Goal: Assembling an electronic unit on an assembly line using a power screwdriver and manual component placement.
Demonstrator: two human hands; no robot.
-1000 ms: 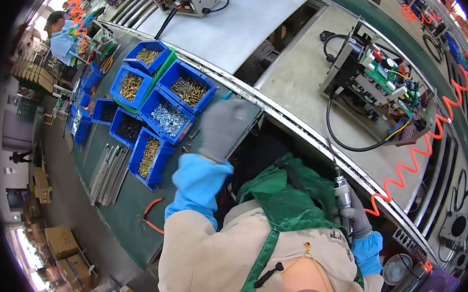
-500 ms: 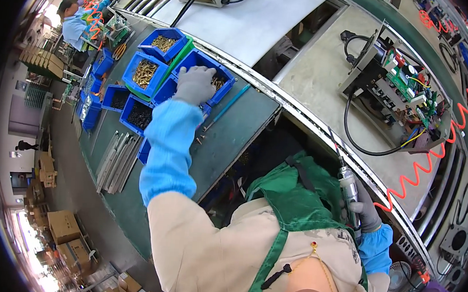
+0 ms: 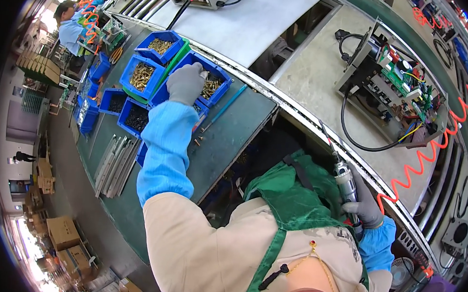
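The smooth grey floor (image 3: 73, 189) runs down the left of the room, with brown cartons (image 3: 62, 230) stacked on it in the lower corner. The bench (image 3: 211, 158) has a flat, dull green top. Its far edge meets the line (image 3: 297, 91), which has metal rails and a bare grey plate. On this plate, toward its right edge, stands an open unit (image 3: 398, 84) with a metal frame, green circuit boards and a curved black cable. A red hose (image 3: 427, 158) in springy coils hangs in front of it.

Blue plastic bins (image 3: 214, 67), box-shaped, stand together near the bench's far edge. Long, thin metal strips (image 3: 117, 167) lie side by side near its left edge. Beyond the bench's right edge, the right hand (image 3: 367, 205), in a grey knitted glove, is clamped around a shiny cylindrical driver (image 3: 344, 181). The left hand (image 3: 185, 84), gloved likewise, reaches over the bin of brass-coloured screws (image 3: 211, 87) by the far edge; its fingers bend downward, and I cannot tell if they pinch anything. A slender blue rod (image 3: 229, 106) lies near the bench's far right corner.
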